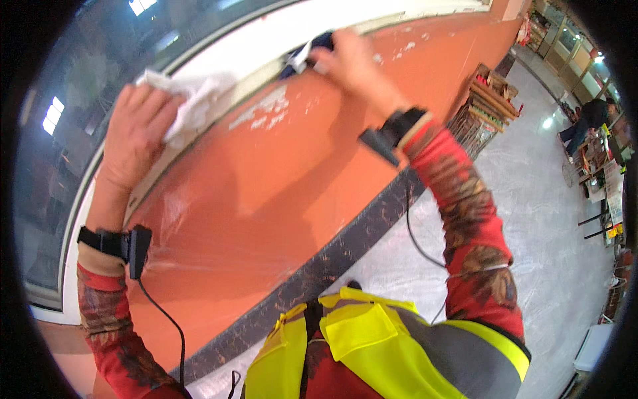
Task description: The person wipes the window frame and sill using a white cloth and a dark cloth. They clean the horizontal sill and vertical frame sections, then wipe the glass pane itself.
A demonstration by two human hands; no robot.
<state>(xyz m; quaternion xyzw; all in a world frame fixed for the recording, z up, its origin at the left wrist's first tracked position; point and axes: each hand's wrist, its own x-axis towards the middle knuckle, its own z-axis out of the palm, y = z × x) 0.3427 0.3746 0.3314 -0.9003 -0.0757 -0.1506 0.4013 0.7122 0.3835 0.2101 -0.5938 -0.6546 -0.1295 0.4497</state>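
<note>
"Where do we have the white cloth (199, 92)?"
"Bunched in our left hand (137, 126), fingers curled round it, at the pale window ledge (259, 48)."
"And our right hand (357, 63)?"
"Farther along the ledge, touching the dark blue cloth (322, 42). It's blurred, so we can't tell whether we're pinching or pressing. Under the ledge, our orange wall (232, 239) shows whitish bare patches."

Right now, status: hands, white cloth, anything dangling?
Left hand holding white cloth at white sill. Right hand on dark item, grip blurred. Cables hanging from both wrist straps.
</note>
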